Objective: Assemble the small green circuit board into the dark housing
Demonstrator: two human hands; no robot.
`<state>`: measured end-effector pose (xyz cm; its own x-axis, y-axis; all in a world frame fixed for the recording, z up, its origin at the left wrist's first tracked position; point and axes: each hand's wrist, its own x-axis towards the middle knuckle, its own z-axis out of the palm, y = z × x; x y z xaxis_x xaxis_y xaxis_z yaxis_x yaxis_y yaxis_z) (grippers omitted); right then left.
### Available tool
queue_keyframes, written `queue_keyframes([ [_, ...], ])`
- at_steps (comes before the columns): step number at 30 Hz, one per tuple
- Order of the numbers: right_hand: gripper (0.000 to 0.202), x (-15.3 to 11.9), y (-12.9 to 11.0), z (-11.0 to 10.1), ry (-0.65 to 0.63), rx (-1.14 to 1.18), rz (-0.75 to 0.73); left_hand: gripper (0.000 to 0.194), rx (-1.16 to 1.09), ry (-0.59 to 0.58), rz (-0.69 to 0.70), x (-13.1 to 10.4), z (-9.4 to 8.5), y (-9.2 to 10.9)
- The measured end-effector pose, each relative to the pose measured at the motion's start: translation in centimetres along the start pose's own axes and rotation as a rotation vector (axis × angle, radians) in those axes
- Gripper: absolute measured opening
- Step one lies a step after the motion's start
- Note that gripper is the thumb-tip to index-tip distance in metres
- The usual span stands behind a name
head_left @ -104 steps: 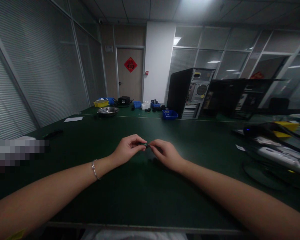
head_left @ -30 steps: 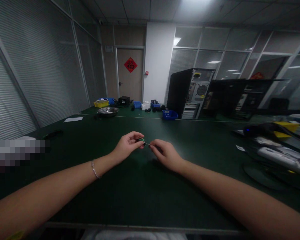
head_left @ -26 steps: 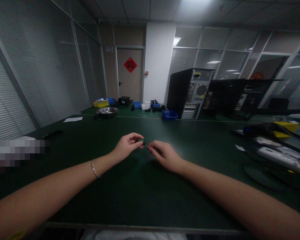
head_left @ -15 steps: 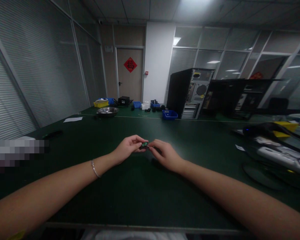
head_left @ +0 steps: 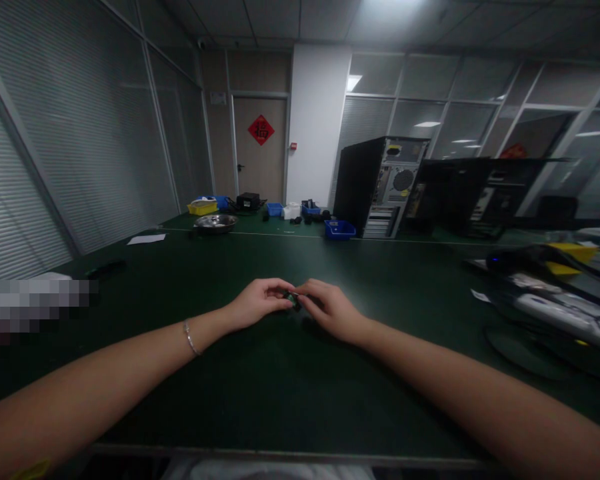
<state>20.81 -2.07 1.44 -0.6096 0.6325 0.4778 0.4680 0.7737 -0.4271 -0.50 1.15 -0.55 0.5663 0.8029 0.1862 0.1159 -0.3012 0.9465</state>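
Over the middle of the dark green table [head_left: 260, 393], my left hand [head_left: 258, 301] pinches a small green circuit board [head_left: 292, 299] between thumb and fingers. My right hand [head_left: 329, 308] meets it from the other side, its fingertips closed at the board's right edge. A thin part seems to lie between the right fingertips, too small to name. Fingers cover much of the board, so its far side is hidden. A bracelet [head_left: 191, 338] circles my left wrist.
Toward the back stand a metal bowl [head_left: 216, 224], a blue bin [head_left: 339, 230] and a black computer tower [head_left: 375, 187]. White paper [head_left: 147, 239] lies at left. Cables and a white device [head_left: 555, 310] crowd the right side. A blurred-out patch [head_left: 30, 310] covers the left edge.
The circuit board has tilted and dropped slightly between my hands, with less of its green face showing. My left fingers have shifted their hold. My right hand has barely moved.
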Motion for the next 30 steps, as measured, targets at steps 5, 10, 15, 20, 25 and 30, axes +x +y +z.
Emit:
queue_keyframes([
  [5,0.019,0.0,0.0,-0.1,0.051,-0.011,0.056,0.027,0.005,0.027,0.021,0.0,0.0,0.6],
  [10,0.019,0.0,0.4,-0.1,0.061,-0.068,0.123,0.024,-0.096,0.101,0.078,0.1,-0.1,0.6],
  [15,0.019,0.0,0.5,-0.1,0.035,-0.11,0.158,0.026,-0.109,0.138,0.113,0.2,-0.2,0.3],
  [20,0.019,0.0,0.6,-0.1,0.031,-0.126,0.163,0.025,-0.066,0.17,0.102,0.1,0.2,0.9],
  [25,0.018,0.0,0.5,0.0,0.031,-0.143,0.163,0.025,-0.047,0.177,0.111,-0.1,0.3,1.0],
  [30,0.018,0.0,0.5,0.0,0.028,-0.135,0.152,0.024,-0.024,0.133,0.12,-0.2,0.1,0.8],
])
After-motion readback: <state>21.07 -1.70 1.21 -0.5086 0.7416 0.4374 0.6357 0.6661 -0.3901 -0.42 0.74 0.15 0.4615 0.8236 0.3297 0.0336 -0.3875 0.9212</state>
